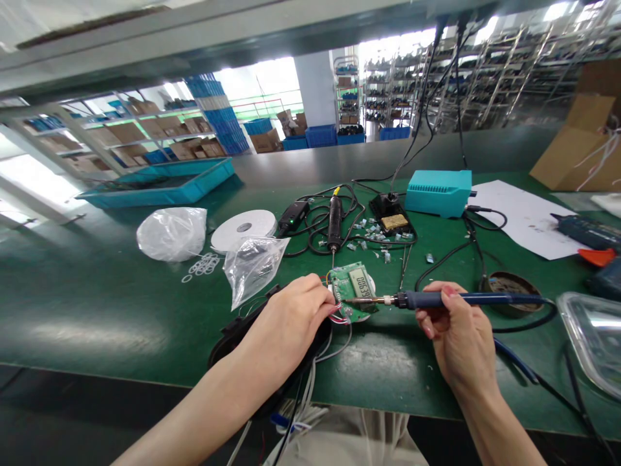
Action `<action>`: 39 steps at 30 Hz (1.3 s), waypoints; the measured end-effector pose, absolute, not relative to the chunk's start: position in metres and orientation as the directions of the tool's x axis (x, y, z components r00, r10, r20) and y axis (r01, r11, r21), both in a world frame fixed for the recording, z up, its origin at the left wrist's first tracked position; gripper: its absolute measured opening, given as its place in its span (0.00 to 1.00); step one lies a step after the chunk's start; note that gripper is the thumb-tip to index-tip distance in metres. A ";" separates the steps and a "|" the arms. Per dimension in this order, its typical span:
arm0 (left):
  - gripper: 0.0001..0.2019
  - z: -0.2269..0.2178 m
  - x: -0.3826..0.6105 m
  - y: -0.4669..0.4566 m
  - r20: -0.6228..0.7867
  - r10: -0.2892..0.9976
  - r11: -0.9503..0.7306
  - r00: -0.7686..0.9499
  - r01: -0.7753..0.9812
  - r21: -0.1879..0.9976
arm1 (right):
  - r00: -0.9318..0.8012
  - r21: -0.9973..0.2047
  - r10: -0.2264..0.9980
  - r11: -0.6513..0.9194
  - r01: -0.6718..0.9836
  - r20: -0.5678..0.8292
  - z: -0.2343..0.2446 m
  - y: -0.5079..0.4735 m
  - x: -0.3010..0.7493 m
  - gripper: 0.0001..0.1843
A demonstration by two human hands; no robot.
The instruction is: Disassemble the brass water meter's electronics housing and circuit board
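Observation:
A green circuit board (343, 279) with a small LCD showing digits (359, 287) lies near the table's front edge. My left hand (306, 304) pinches thin coloured wires (336, 317) at the board's left side. In my right hand (456, 323) is a soldering iron (422, 299), held level like a pen. Its metal tip points left and reaches over the board near the wire ends; whether it touches cannot be made out. Under my left forearm sits a black housing (228, 343), partly hidden, with grey cables (310, 382) hanging over the edge.
Behind the board lie an electric screwdriver (334, 223), a soldering stand with sponge (394, 222) and a teal soldering station (439, 193). Plastic bags (255, 262), white rings (204, 265) and a white reel (245, 228) are at left. A round tin (514, 285) and clear container (592, 336) stand right.

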State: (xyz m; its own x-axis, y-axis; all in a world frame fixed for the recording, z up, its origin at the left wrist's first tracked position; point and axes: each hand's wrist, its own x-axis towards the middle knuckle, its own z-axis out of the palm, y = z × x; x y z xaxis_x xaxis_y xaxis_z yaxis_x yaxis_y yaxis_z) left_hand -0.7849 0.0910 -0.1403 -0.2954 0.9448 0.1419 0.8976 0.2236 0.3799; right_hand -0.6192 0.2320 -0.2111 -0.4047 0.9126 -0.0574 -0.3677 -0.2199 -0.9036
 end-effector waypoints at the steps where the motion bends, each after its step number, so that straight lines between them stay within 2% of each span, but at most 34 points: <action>1: 0.08 -0.141 -0.785 0.091 0.146 0.945 0.219 -0.293 0.898 0.382 | -0.405 -0.904 0.913 -0.218 -0.368 -0.055 -0.211 0.232 -0.619 0.15; 20: 0.08 -0.137 -0.780 0.088 0.175 0.935 0.230 -0.310 0.901 0.368 | -0.411 -0.911 0.911 -0.185 -0.370 -0.018 -0.209 0.230 -0.619 0.14; 26: 0.07 -0.138 -0.781 0.088 0.183 0.930 0.224 -0.318 0.888 0.402 | -0.418 -0.911 0.909 -0.181 -0.371 -0.010 -0.209 0.230 -0.619 0.14; 33: 0.07 -0.138 -0.782 0.088 0.212 0.928 0.204 -0.307 0.894 0.400 | -0.355 -0.886 0.935 -0.172 -0.430 -0.010 -0.206 0.230 -0.618 0.12; 39: 0.07 -0.138 -0.782 0.087 0.219 0.928 0.197 -0.302 0.895 0.400 | -0.398 -0.897 0.917 -0.197 -0.396 -0.025 -0.207 0.230 -0.619 0.13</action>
State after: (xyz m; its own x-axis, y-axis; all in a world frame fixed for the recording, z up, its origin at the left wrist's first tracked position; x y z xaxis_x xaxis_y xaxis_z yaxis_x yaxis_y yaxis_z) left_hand -0.7823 0.0866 -0.1383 -0.3022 0.9278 0.2187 0.8951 0.1974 0.3997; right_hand -0.6188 0.2296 -0.2070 -0.3979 0.9171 -0.0255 -0.3958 -0.1967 -0.8970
